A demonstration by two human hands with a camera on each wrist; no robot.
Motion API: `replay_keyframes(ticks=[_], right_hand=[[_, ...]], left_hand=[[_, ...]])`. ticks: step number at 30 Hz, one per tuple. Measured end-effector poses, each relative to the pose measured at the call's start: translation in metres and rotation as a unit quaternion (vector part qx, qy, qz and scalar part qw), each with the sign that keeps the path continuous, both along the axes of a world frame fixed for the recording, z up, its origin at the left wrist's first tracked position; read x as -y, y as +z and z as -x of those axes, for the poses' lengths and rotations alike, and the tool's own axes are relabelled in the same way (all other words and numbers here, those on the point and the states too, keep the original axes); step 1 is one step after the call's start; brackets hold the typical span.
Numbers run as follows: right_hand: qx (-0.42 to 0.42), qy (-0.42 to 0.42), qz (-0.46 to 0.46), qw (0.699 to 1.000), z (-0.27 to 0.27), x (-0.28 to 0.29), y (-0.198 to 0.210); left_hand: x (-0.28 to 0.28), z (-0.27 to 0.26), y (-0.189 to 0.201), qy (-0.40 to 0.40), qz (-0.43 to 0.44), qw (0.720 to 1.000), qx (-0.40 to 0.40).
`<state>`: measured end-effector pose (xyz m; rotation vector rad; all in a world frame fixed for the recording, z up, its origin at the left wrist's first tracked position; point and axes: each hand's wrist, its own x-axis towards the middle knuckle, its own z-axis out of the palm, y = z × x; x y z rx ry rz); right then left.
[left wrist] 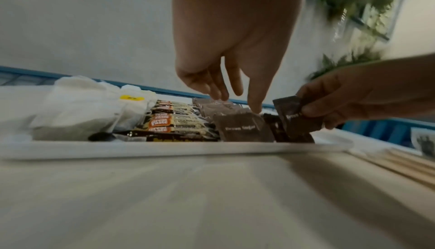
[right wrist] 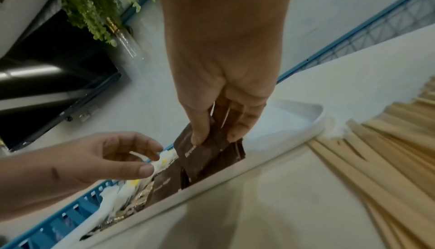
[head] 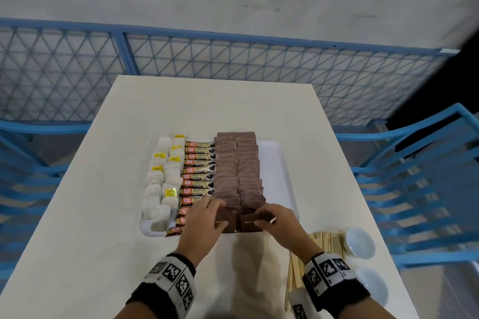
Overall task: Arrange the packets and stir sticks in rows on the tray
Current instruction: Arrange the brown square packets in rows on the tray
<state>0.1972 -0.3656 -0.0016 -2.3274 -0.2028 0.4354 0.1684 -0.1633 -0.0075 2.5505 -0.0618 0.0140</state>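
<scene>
Tray [head: 282, 163] holds rows of tea bags [head: 162, 184], coffee sticks [head: 198, 171], brown packets [head: 237, 166]; right hand [head: 278, 220] pinches last brown packet [right wrist: 202, 152] at near end; left hand [head: 204, 220] loose-fingered, steadying row; stir sticks [head: 326, 241] unplaced on table [head: 103, 241].

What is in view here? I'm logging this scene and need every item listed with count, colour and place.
tray: one, white, middle of the table.
tea bags: two rows, white with yellow tags, tray's left side.
coffee sticks: one row, gold and black with orange labels, beside the tea bags.
brown sugar packets: two rows, brown, right of the coffee sticks.
stir sticks: a loose pile, pale wood, on the table right of the tray.
bowls: two, white, table's near right corner.
table: one, cream.
chairs: blue, either side.
left hand: fingertips on the near brown packets.
right hand: pinches one brown packet over the right row.
</scene>
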Motion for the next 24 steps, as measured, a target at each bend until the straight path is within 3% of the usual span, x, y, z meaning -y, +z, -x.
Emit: replay_keyframes(ticks=[5, 14, 21, 24], right_hand=[[0.052, 0.043, 0.061, 0.996, 0.001, -0.002, -0.012], [0.136, 0.074, 0.114, 0.981, 0.003, -0.004, -0.011], [0.148, -0.049, 0.077, 0.985, 0.032, 0.008, -0.002], [0.097, -0.108, 0.107, 0.984, 0.054, 0.024, -0.003]], left_hand=[[0.003, -0.003, 0.000, -0.056, -0.144, 0.988, -0.026], [0.009, -0.004, -0.007, -0.074, -0.164, 0.984, 0.000], [0.019, 0.013, -0.002, -0.036, -0.050, 0.998, 0.007], [0.037, 0.021, 0.007, -0.094, 0.040, 0.992, -0.080]])
